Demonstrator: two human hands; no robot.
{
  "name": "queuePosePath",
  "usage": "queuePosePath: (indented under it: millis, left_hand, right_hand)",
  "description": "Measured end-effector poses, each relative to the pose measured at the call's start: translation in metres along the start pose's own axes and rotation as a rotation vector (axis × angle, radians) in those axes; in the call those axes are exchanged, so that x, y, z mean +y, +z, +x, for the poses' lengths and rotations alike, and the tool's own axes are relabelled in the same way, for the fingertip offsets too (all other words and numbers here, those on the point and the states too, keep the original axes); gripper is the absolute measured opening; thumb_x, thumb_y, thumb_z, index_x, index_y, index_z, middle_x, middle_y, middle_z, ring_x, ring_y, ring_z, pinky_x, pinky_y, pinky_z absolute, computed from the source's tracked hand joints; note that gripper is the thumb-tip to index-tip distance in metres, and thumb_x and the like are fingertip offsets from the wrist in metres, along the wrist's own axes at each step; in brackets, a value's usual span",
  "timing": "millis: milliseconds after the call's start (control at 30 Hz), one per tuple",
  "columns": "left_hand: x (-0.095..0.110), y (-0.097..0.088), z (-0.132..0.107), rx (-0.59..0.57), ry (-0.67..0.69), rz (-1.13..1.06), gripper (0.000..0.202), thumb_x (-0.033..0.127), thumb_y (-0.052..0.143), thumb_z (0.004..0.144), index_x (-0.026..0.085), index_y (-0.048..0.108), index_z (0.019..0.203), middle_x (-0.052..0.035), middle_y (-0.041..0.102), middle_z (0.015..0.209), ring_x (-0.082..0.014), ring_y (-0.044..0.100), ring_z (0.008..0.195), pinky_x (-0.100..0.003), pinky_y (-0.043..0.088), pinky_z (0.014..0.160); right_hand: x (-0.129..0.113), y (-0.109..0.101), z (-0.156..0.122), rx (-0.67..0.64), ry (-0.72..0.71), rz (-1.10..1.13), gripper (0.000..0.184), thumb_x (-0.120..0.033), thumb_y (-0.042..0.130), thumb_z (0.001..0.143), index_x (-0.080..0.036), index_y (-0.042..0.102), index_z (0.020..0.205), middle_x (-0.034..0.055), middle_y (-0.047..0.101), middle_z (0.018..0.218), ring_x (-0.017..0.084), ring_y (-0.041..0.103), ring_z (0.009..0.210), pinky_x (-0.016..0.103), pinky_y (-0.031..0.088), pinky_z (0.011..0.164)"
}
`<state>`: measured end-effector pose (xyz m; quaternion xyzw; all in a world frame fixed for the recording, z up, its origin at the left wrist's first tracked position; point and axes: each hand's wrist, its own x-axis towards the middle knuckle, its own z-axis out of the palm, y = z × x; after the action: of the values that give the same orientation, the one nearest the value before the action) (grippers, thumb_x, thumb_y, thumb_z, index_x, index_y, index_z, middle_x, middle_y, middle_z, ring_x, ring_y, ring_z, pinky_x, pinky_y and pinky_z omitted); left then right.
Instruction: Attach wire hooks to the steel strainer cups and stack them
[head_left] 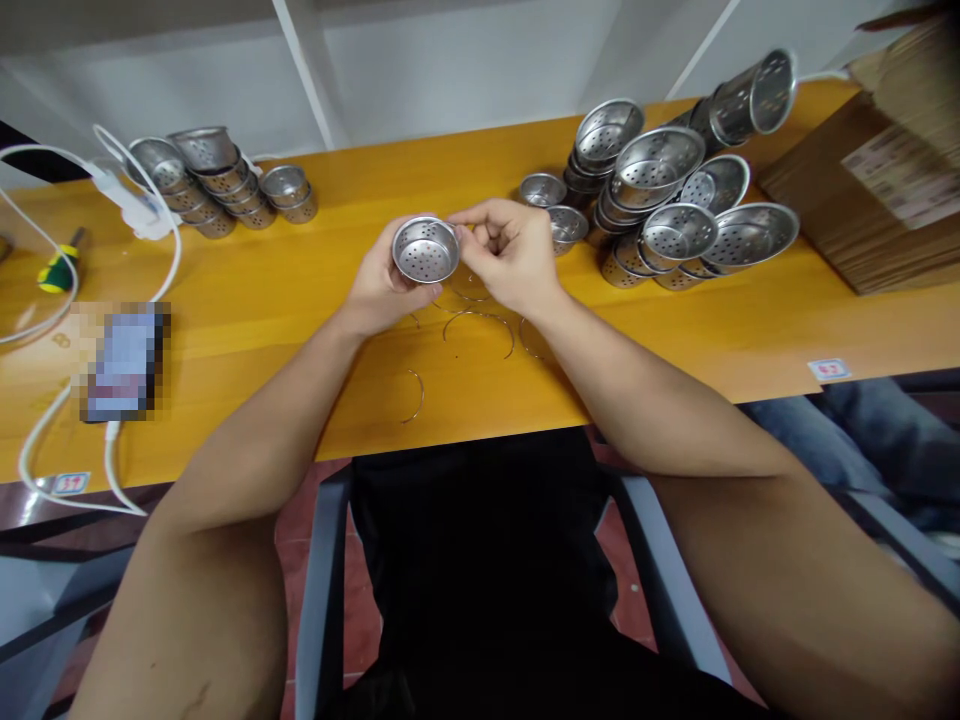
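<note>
My left hand (379, 290) grips a small perforated steel strainer cup (425, 250) from below, its open mouth facing me. My right hand (510, 255) is closed at the cup's right rim, fingers pinched there; what they pinch is too small to make out. Both hands hover just above the yellow wooden table (300, 290). Several thin wire rings (480, 325) lie on the table under and in front of my hands, and one more wire ring (414, 395) lies nearer the front edge.
A heap of strainer cups (667, 210) lies at the right, a smaller stacked group of cups (217, 180) at the back left. Cardboard (870, 190) sits far right. A phone (124, 360), white cables (45, 440) and a screwdriver (60, 265) occupy the left. Another person's legs (855, 430) show at right.
</note>
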<state>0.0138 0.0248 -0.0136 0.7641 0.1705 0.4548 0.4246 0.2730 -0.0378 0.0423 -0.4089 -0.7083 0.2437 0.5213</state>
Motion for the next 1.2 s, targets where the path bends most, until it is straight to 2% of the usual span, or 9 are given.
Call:
queuePosePath:
  millis: [133, 267, 467, 600, 733, 800, 967, 1100, 1200]
  left_hand:
    - [-0.008, 0.001, -0.001, 0.03, 0.012, -0.021, 0.133, 0.077, 0.131, 0.066, 0.04, 0.061, 0.174, -0.0099, 0.08, 0.17, -0.04, 0.086, 0.153, -0.058, 0.078, 0.127]
    - [-0.013, 0.0, 0.0, 0.08, 0.011, -0.05, 0.117, 0.069, 0.131, 0.07, 0.044, 0.062, 0.16, -0.0057, 0.082, 0.158, -0.0335, 0.089, 0.137, -0.053, 0.079, 0.114]
    - [-0.001, -0.002, 0.001, 0.035, -0.01, -0.066, 0.118, 0.074, 0.126, 0.073, 0.039, 0.068, 0.17, -0.0102, 0.079, 0.173, -0.0427, 0.081, 0.163, -0.057, 0.076, 0.129]
    - [0.009, 0.001, -0.003, 0.063, -0.09, -0.128, 0.122, 0.086, 0.124, 0.067, 0.039, 0.071, 0.167, -0.0109, 0.08, 0.169, -0.039, 0.09, 0.14, -0.046, 0.083, 0.098]
    - [0.017, 0.005, -0.005, 0.073, -0.12, -0.207, 0.11, 0.08, 0.125, 0.068, 0.039, 0.079, 0.158, -0.0084, 0.085, 0.152, -0.0286, 0.089, 0.111, -0.037, 0.078, 0.076]
    - [0.017, 0.006, -0.004, 0.062, -0.105, -0.219, 0.108, 0.075, 0.127, 0.069, 0.04, 0.078, 0.159, -0.0076, 0.085, 0.153, -0.0291, 0.089, 0.115, -0.039, 0.078, 0.082]
    - [-0.001, 0.003, 0.002, 0.118, -0.053, -0.087, 0.119, 0.082, 0.129, 0.064, 0.037, 0.069, 0.156, -0.0069, 0.085, 0.148, -0.034, 0.09, 0.136, -0.048, 0.077, 0.115]
    - [-0.011, -0.003, 0.006, 0.151, -0.001, -0.043, 0.117, 0.082, 0.13, 0.062, 0.034, 0.072, 0.151, -0.0076, 0.085, 0.146, -0.0383, 0.088, 0.144, -0.054, 0.074, 0.124]
    - [-0.009, -0.006, 0.008, 0.105, 0.005, -0.033, 0.118, 0.078, 0.132, 0.061, 0.034, 0.076, 0.155, -0.0094, 0.085, 0.153, -0.0413, 0.086, 0.151, -0.056, 0.073, 0.128]
  right_hand:
    - [-0.001, 0.01, -0.008, 0.015, -0.037, 0.13, 0.045, -0.072, 0.091, 0.121, -0.027, 0.088, 0.12, -0.0025, 0.051, 0.078, 0.019, 0.052, 0.069, 0.032, 0.052, 0.062]
    - [-0.013, 0.02, -0.018, 0.006, -0.074, 0.209, 0.044, -0.071, 0.091, 0.121, -0.027, 0.087, 0.122, -0.0035, 0.052, 0.078, 0.017, 0.051, 0.067, 0.031, 0.048, 0.059]
    - [0.002, 0.021, -0.012, 0.114, -0.091, 0.234, 0.049, -0.077, 0.09, 0.122, -0.028, 0.089, 0.127, -0.002, 0.053, 0.079, 0.018, 0.054, 0.067, 0.032, 0.053, 0.06]
    - [0.013, 0.016, -0.006, 0.122, -0.062, 0.169, 0.051, -0.079, 0.09, 0.121, -0.029, 0.089, 0.127, -0.0008, 0.055, 0.078, 0.02, 0.057, 0.068, 0.036, 0.057, 0.061]
    - [0.009, 0.018, -0.009, 0.114, -0.072, 0.152, 0.052, -0.081, 0.087, 0.122, -0.029, 0.089, 0.129, -0.0022, 0.052, 0.078, 0.019, 0.054, 0.067, 0.035, 0.055, 0.06]
    - [0.004, 0.019, -0.011, 0.115, -0.068, 0.155, 0.052, -0.08, 0.086, 0.123, -0.029, 0.088, 0.128, -0.0028, 0.05, 0.077, 0.018, 0.052, 0.065, 0.034, 0.053, 0.058]
    - [-0.004, 0.02, -0.013, 0.095, -0.055, 0.169, 0.043, -0.071, 0.091, 0.122, -0.028, 0.088, 0.124, -0.004, 0.05, 0.075, 0.018, 0.05, 0.066, 0.032, 0.05, 0.058]
    - [-0.006, 0.02, -0.014, 0.088, -0.067, 0.199, 0.038, -0.066, 0.092, 0.122, -0.028, 0.088, 0.124, -0.0054, 0.05, 0.074, 0.017, 0.048, 0.064, 0.031, 0.045, 0.058]
    - [-0.005, 0.019, -0.013, 0.094, -0.037, 0.188, 0.041, -0.069, 0.093, 0.121, -0.029, 0.088, 0.126, -0.0053, 0.05, 0.074, 0.017, 0.047, 0.064, 0.03, 0.048, 0.057]
